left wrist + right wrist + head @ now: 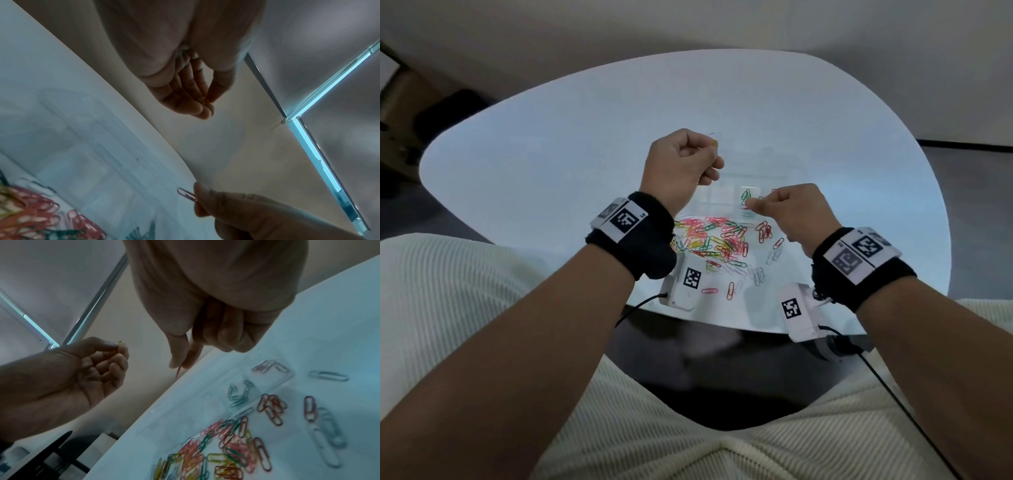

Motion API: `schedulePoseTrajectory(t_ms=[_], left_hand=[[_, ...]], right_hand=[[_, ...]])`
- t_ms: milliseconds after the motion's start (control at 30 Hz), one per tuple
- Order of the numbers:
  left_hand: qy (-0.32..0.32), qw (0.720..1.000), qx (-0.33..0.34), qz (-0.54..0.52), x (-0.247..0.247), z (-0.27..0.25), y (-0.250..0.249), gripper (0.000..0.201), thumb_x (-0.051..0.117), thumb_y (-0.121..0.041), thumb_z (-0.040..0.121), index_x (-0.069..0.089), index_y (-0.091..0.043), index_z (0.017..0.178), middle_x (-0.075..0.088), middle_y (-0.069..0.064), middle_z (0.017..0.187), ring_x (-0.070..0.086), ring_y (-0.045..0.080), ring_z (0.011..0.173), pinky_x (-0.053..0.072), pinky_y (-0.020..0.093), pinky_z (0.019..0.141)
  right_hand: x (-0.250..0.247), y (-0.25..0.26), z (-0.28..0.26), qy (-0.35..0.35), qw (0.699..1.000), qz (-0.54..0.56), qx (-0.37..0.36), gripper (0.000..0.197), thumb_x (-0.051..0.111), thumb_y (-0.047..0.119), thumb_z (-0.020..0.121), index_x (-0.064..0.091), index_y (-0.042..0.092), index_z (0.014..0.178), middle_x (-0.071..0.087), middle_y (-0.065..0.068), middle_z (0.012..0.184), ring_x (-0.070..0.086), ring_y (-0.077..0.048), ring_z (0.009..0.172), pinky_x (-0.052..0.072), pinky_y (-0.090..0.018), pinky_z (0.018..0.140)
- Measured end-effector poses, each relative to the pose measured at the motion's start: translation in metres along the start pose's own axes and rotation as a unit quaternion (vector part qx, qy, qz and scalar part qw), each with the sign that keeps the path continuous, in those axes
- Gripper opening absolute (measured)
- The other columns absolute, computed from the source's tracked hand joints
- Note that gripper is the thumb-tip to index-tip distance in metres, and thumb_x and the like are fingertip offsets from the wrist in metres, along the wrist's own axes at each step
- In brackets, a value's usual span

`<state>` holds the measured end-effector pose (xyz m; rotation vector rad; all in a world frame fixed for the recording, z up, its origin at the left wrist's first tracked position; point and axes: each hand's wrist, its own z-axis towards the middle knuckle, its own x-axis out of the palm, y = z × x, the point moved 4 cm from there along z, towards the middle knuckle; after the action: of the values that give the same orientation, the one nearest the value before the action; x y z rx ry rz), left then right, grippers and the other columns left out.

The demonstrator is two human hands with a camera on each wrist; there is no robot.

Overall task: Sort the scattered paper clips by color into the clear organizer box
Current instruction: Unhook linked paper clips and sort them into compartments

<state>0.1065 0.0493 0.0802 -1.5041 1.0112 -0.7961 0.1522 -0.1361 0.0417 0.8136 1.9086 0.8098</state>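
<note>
Head view: left hand raised over the clear organizer box, pinching a yellow clip; probably poised to drop it into a compartment. Right hand pinches at the box's near edge. Unsorted pile lies on the counter, within reach.

Left wrist view: the right hand's thumb and forefinger grip a pink clip.

Right wrist view: green clips already share one compartment.
</note>
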Motion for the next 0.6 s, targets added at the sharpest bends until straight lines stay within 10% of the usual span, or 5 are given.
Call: schedulePoseTrajectory(t_ms=[167,400,500,600], left_hand=[[-0.035,0.999,-0.004,0.036,-0.021,0.01,0.007,0.008,0.058,-0.005,0.09,0.065,-0.005,0.092,0.067,0.006,0.071,0.058,0.012,0.055,0.05,0.023,0.058],[-0.071,0.997,-0.007,0.039,-0.043,0.023,0.014,0.009,0.058,-0.006,0.091,0.067,-0.009,0.089,0.068,0.005,0.073,0.057,0.01,0.055,0.049,0.02,0.056],[-0.053,0.997,-0.02,0.044,-0.041,0.024,0.023,0.014,0.056,-0.006,0.094,0.067,-0.006,0.102,0.068,0.005,0.075,0.058,0.01,0.057,0.05,0.019,0.058],[-0.028,0.998,-0.031,0.041,-0.033,0.022,0.031,0.023,0.052,-0.003,0.096,0.064,-0.003,0.115,0.068,0.006,0.08,0.06,0.01,0.061,0.052,0.016,0.062]], right_hand=[[0.036,0.027,0.02,-0.004,0.999,-0.03,-0.016,0.026,0.072,0.031,0.086,0.073,0.007,0.077,0.044,0.009,0.043,0.037,-0.005,0.033,0.03,-0.018,0.042],[0.066,0.039,0.03,0.052,0.997,0.014,0.051,0.051,0.047,0.056,0.095,0.061,0.008,0.087,0.041,0.001,0.06,0.037,-0.015,0.049,0.035,-0.028,0.052],[0.065,0.02,0.022,0.105,0.933,0.297,0.172,0.066,0.036,0.06,0.097,0.058,0.001,0.119,0.048,-0.002,0.065,0.042,-0.015,0.05,0.038,-0.025,0.045],[0.059,0.01,0.013,0.138,0.843,0.486,0.185,0.074,0.032,0.06,0.098,0.056,-0.005,0.124,0.064,-0.013,0.088,0.064,-0.023,0.074,0.058,-0.031,0.066]])
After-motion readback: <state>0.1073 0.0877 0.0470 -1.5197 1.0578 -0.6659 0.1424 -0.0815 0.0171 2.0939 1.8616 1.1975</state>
